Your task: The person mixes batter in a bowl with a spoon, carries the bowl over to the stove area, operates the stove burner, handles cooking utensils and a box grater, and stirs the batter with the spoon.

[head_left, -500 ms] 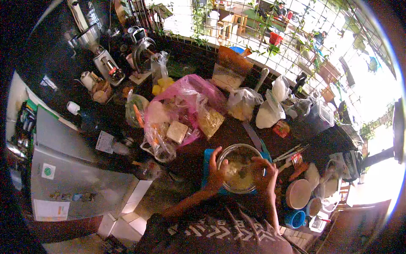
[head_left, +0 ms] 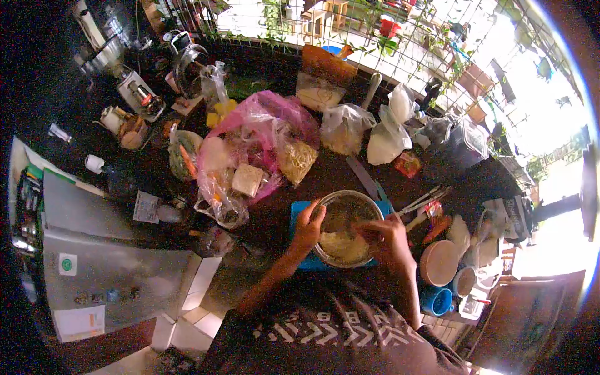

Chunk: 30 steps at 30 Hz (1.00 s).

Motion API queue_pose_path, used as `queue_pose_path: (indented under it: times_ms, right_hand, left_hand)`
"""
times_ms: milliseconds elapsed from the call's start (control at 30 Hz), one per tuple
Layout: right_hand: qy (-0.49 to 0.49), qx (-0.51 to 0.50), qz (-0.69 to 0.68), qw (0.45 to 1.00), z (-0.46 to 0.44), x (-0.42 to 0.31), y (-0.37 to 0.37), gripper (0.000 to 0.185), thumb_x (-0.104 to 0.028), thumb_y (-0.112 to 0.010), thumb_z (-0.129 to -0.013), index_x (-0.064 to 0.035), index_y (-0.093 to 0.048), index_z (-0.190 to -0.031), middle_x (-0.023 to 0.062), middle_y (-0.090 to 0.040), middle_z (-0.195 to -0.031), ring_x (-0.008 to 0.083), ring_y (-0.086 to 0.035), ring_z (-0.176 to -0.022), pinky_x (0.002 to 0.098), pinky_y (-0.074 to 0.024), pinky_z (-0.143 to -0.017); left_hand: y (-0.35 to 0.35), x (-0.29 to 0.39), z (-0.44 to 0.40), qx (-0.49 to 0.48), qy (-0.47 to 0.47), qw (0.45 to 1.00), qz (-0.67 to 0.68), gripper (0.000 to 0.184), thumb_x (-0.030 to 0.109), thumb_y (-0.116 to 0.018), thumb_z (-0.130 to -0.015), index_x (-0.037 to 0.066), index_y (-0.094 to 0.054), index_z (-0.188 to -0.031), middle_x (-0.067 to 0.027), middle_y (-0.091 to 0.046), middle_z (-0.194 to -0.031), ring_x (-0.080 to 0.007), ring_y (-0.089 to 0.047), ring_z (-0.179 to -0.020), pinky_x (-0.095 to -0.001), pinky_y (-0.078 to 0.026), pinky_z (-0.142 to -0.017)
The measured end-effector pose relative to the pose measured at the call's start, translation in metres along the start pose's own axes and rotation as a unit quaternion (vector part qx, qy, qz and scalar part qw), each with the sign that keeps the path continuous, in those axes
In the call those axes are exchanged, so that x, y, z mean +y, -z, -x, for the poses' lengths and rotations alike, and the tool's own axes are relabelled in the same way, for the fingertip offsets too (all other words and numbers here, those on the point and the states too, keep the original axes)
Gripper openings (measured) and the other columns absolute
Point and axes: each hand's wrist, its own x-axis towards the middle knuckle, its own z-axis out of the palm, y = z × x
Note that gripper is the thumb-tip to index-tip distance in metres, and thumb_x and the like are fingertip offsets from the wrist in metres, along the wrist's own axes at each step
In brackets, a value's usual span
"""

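A round metal bowl (head_left: 322,253) with pale, lumpy contents (head_left: 345,247) stands on a blue board (head_left: 302,215). My left hand (head_left: 307,226) grips the bowl's left rim, thumb toward the inside. Over the right side of the bowl is my right hand (head_left: 386,236), its fingers bunched together and pointing in above the contents. Whatever lies between those fingers is too small and dark to make out. Behind the bowl, a knife (head_left: 362,177) lies with its blade toward the bags.
A pink bag (head_left: 262,109) with packets lies behind left, beside clear bags (head_left: 347,129). At right are a round lidded tub (head_left: 439,262), a blue cup (head_left: 435,301) and utensils (head_left: 425,201). A grey fridge (head_left: 112,269) stands at left.
My right hand has moved from the bowl's right rim inward over the contents. My left hand still holds the left side. The whole view has shifted slightly.
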Motion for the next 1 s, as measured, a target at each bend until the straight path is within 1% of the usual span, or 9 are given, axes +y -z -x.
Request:
queue_pose_path:
  times_ms: [100, 267, 367, 467, 500, 567, 700, 733, 1000]
  right_hand:
    - [-0.035, 0.113, -0.037, 0.992, -0.003, -0.011, 0.016, 0.022, -0.003, -0.067, -0.072, -0.0140, -0.072, -0.091, 0.0045, -0.070, -0.079, 0.0204, -0.061, -0.071, 0.0340, -0.0403, -0.076]
    - [0.040, 0.117, 0.073, 0.990, 0.018, 0.000, -0.037, 0.025, -0.006, -0.066, -0.067, -0.0152, -0.069, -0.090, 0.0033, -0.067, -0.074, 0.0218, -0.061, -0.069, 0.0336, -0.0385, -0.073]
    - [0.039, 0.091, 0.009, 0.995, 0.015, -0.035, -0.023, 0.024, -0.005, -0.065, -0.072, -0.0130, -0.070, -0.093, 0.0067, -0.066, -0.075, 0.0245, -0.061, -0.069, 0.0353, -0.0395, -0.072]
    - [-0.066, 0.084, -0.004, 0.994, 0.020, -0.030, -0.025, 0.021, -0.006, -0.062, -0.078, -0.0089, -0.070, -0.098, 0.0106, -0.067, -0.078, 0.0273, -0.062, -0.072, 0.0370, -0.0430, -0.073]
    - [-0.217, 0.122, -0.244, 0.937, 0.015, -0.028, -0.027, 0.020, -0.008, -0.062, -0.081, -0.0073, -0.069, -0.099, 0.0132, -0.068, -0.081, 0.0275, -0.061, -0.072, 0.0358, -0.0447, -0.072]
    - [-0.297, 0.083, -0.202, 0.930, 0.015, -0.027, -0.014, 0.019, -0.011, -0.060, -0.085, -0.0045, -0.069, -0.101, 0.0114, -0.069, -0.084, 0.0190, -0.059, -0.069, 0.0298, -0.0473, -0.070]
    - [-0.291, 0.159, -0.335, 0.882, 0.005, -0.030, -0.003, 0.022, -0.010, -0.058, -0.086, -0.0008, -0.066, -0.104, 0.0002, -0.063, -0.083, 0.0076, -0.054, -0.074, 0.0238, -0.0448, -0.068]
    - [-0.290, 0.157, -0.335, 0.883, 0.005, -0.029, -0.002, 0.022, -0.010, -0.058, -0.086, -0.0008, -0.066, -0.104, 0.0002, -0.063, -0.083, 0.0076, -0.054, -0.074, 0.0238, -0.0448, -0.068]
    - [-0.260, 0.267, -0.451, 0.811, 0.006, -0.017, 0.020, 0.027, -0.018, -0.059, -0.091, 0.0007, -0.060, -0.111, 0.0071, -0.066, -0.084, 0.0120, -0.060, -0.075, 0.0232, -0.0456, -0.068]
  left_hand:
    - [0.003, 0.028, 0.007, 0.010, 0.029, 0.999, 0.023, 0.040, 0.025, -0.053, -0.094, -0.005, -0.055, -0.120, -0.0161, -0.063, -0.113, -0.0244, -0.057, -0.108, -0.0331, -0.042, -0.096]
    - [0.002, 0.034, 0.012, 0.005, -0.012, 1.000, 0.001, 0.041, 0.027, -0.051, -0.096, -0.005, -0.055, -0.121, -0.0154, -0.063, -0.113, -0.0244, -0.057, -0.107, -0.0332, -0.041, -0.096]
    - [0.001, 0.032, 0.018, 0.013, -0.024, 0.999, 0.028, 0.041, 0.028, -0.048, -0.097, -0.005, -0.053, -0.122, -0.0156, -0.061, -0.116, -0.0246, -0.056, -0.109, -0.0334, -0.040, -0.097]
    - [-0.004, 0.037, 0.026, 0.064, -0.002, 0.998, 0.024, 0.042, 0.028, -0.045, -0.098, -0.004, -0.051, -0.125, -0.0161, -0.059, -0.119, -0.0249, -0.055, -0.111, -0.0336, -0.039, -0.098]
    - [-0.005, 0.036, 0.025, 0.056, 0.005, 0.997, 0.046, 0.041, 0.028, -0.045, -0.099, -0.003, -0.051, -0.124, -0.0155, -0.059, -0.119, -0.0245, -0.054, -0.111, -0.0331, -0.039, -0.098]
    - [-0.005, 0.035, 0.025, 0.049, 0.014, 0.996, 0.069, 0.041, 0.028, -0.045, -0.099, -0.003, -0.052, -0.124, -0.0149, -0.059, -0.119, -0.0242, -0.054, -0.111, -0.0327, -0.039, -0.098]
    - [-0.005, 0.021, 0.013, 0.033, -0.017, 0.989, 0.145, 0.042, 0.031, -0.040, -0.100, -0.002, -0.051, -0.123, -0.0122, -0.059, -0.115, -0.0209, -0.054, -0.109, -0.0311, -0.038, -0.098]
    - [-0.006, 0.013, 0.010, 0.024, -0.043, 0.972, 0.231, 0.042, 0.032, -0.039, -0.101, -0.002, -0.051, -0.123, -0.0114, -0.059, -0.114, -0.0195, -0.053, -0.108, -0.0307, -0.039, -0.097]
    - [-0.002, 0.011, 0.015, 0.002, 0.014, 0.973, 0.232, 0.040, 0.032, -0.037, -0.102, 0.000, -0.053, -0.119, -0.0090, -0.060, -0.111, -0.0164, -0.054, -0.103, -0.0299, -0.041, -0.093]
